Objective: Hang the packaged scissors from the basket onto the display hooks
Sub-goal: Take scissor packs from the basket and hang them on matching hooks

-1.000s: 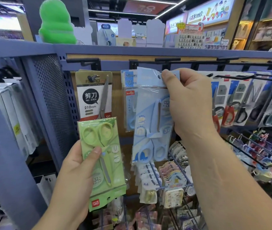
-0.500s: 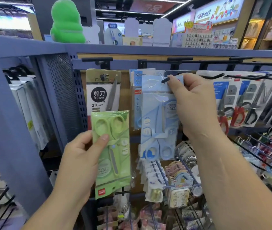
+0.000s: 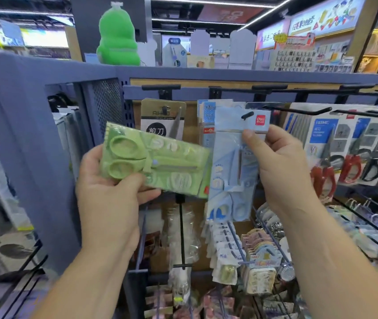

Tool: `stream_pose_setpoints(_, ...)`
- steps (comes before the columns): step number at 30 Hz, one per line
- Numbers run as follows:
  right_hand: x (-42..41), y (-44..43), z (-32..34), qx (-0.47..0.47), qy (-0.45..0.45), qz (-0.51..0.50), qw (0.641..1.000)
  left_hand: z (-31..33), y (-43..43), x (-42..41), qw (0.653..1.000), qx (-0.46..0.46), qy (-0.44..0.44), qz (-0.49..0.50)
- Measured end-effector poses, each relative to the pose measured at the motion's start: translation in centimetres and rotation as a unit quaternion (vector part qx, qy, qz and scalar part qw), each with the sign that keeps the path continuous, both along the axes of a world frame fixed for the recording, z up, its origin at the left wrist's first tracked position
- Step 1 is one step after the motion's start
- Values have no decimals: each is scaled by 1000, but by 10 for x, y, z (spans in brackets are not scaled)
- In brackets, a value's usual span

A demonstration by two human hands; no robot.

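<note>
A green packaged scissors (image 3: 160, 166) is gripped at its handle end by my left hand (image 3: 107, 199) and lies sideways in front of the rack. To its right, a blue packaged scissors (image 3: 231, 171) hangs upright, and the tip of a black display hook (image 3: 246, 115) pokes through its hang hole. My right hand (image 3: 282, 169) pinches that pack's upper right edge, thumb on the front. No basket is in view.
A tan-carded 210 mm scissors pack (image 3: 160, 118) hangs behind the green one. Red- and black-handled scissors (image 3: 349, 164) fill the hooks to the right, under a long bare hook (image 3: 298, 110). Lower pegs (image 3: 259, 256) carry small goods. A green plush (image 3: 116, 40) tops the shelf.
The blue pack went onto the hook and my right hand slid down from its top. My left hand rose and turned the green pack from upright to sideways.
</note>
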State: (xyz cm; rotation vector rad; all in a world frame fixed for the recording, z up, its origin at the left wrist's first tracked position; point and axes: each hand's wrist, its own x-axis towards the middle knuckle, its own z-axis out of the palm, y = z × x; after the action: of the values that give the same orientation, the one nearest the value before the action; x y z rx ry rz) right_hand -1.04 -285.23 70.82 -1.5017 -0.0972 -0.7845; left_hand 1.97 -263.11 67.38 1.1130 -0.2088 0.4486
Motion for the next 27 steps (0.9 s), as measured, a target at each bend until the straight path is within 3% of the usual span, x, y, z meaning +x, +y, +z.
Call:
stream_pose_setpoints(8,2,8,-26,58,43,74,995,13,-33,-21,980,-188,50,-27)
stream_pose_setpoints(13,2,12,-34,57,53,121,990,-9,-40,-31,974,-186,117,-56)
stream_pose_setpoints(15,2,8,-34,55,64,129,988,-24,-36,-32,980,-137,124,-74)
stream_pose_setpoints(18,5,-1,-31,54,68,148,985,-40,-24,-29,984,51,151,-81)
stream_pose_setpoints(20,8,-8,-29,39,73,158,984,-39,-15,-27,965,191,153,-93)
stream_pose_setpoints(23,12,-17,-24,12,85,169,982,-22,-6,-27,920,331,136,-157)
stream_pose_setpoints(25,13,-22,-21,-1,96,179,979,-6,-9,-25,907,363,113,-179)
stream_pose_setpoints(27,12,-26,-19,-4,102,194,976,8,-21,-22,926,317,101,-180)
